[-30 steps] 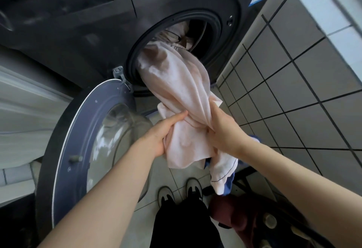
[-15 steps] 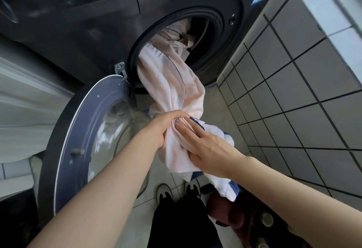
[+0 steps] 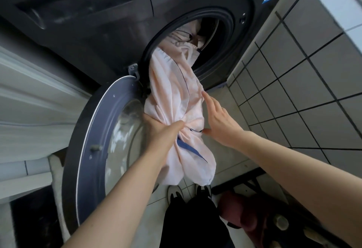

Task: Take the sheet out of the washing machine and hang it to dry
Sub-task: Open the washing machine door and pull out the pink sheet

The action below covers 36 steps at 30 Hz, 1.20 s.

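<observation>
My left hand (image 3: 162,132) grips the pale pink sheet (image 3: 174,98), fingers curled around a bunched waist of cloth. Above those fingers the sheet runs up as a twisted band into the drum opening of the dark washing machine (image 3: 101,32), where more of it lies crumpled inside. Below my grip a loose fold with navy trim hangs toward the floor. My right hand (image 3: 219,118) is spread, fingers straight and apart, fingertips against the sheet's right edge just beside my left thumb. The open door (image 3: 92,134) stands left of my left hand.
</observation>
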Each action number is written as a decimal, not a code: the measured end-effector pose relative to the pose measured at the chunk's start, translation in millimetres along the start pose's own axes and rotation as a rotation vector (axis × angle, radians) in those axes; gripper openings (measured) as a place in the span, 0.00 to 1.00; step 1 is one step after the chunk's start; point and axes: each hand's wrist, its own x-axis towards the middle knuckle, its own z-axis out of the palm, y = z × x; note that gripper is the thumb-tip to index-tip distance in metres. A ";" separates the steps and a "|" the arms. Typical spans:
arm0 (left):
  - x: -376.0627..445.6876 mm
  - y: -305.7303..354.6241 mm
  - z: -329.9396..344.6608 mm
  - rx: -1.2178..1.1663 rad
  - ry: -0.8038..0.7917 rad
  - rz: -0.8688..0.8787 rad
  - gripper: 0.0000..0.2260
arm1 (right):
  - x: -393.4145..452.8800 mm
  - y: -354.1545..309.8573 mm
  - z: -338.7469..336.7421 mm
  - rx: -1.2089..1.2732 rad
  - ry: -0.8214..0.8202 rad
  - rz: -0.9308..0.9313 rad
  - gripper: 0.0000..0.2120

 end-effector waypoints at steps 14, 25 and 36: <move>-38.2 5.6 -23.4 0.704 -0.299 0.299 0.33 | 92.8 -46.8 -45.3 -0.645 0.124 -0.752 0.50; -38.1 -12.6 -41.6 0.926 -0.152 0.504 0.26 | 106.5 -41.2 -38.1 -0.911 -0.246 -0.818 0.18; -8.4 -4.8 -15.5 0.939 -0.030 0.237 0.31 | 47.4 -44.0 -81.1 -0.923 -0.206 -0.483 0.19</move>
